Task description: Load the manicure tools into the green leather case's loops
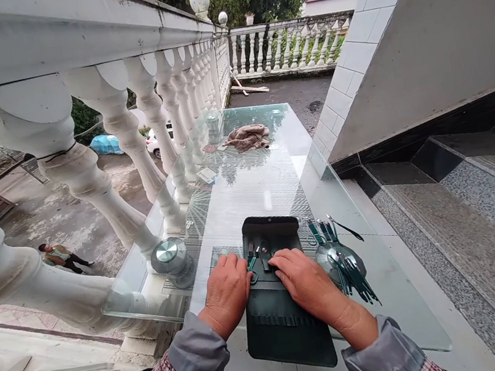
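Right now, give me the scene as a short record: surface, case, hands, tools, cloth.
surface: glass table
case: dark case, lying open at the near end
left hand: left hand at the case's left side, beside a green looped handle
right hand: right hand over the case's right side; grip unclear
tools: loose tools heaped right of the case
cloth: brown cloth, crumpled, far end

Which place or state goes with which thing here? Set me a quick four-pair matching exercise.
1. Dark case
2. Loose tools
3. Brown cloth
4. Blue cover

A. Far half of the glass table
B. Beyond the white balusters
C. Open, by the left hand and right hand
D. Right of the case

Pairs: 1-C, 2-D, 3-A, 4-B
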`<state>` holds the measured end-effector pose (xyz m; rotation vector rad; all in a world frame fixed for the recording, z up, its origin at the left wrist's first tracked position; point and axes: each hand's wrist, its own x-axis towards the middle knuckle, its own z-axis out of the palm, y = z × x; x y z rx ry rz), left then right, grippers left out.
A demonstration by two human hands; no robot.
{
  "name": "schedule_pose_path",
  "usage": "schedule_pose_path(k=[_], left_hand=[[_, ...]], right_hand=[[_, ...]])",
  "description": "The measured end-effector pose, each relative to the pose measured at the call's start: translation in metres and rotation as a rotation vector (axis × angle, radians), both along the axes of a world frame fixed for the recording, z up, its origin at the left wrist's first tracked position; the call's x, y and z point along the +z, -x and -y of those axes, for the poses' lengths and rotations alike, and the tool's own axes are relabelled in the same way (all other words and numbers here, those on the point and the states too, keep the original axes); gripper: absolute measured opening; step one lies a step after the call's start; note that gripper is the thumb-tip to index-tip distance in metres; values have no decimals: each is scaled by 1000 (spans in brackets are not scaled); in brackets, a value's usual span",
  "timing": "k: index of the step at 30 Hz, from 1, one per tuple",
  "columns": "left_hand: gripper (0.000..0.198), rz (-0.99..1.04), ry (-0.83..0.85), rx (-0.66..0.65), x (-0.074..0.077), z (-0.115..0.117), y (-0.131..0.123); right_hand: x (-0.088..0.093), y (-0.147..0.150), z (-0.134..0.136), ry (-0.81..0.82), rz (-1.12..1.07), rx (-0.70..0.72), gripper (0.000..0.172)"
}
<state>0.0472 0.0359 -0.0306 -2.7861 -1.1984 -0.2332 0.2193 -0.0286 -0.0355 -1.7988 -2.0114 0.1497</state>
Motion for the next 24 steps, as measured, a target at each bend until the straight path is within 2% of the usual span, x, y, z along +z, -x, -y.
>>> schedule_pose_path(k=[9,14,19,24], left_hand=[[17,-100,93,9,5,-2,3],[14,-91,176,21,9,-2,6],[14,-2,307,76,9,-4,9],[21,221,468,113,14,-4,9]], right_hand=[[3,5,2,42,38,-41,22],[3,5,1,36,15,-41,21],[1,1,1,15,-46,-7,20],[-1,1,1,-25,-28,-13,19]])
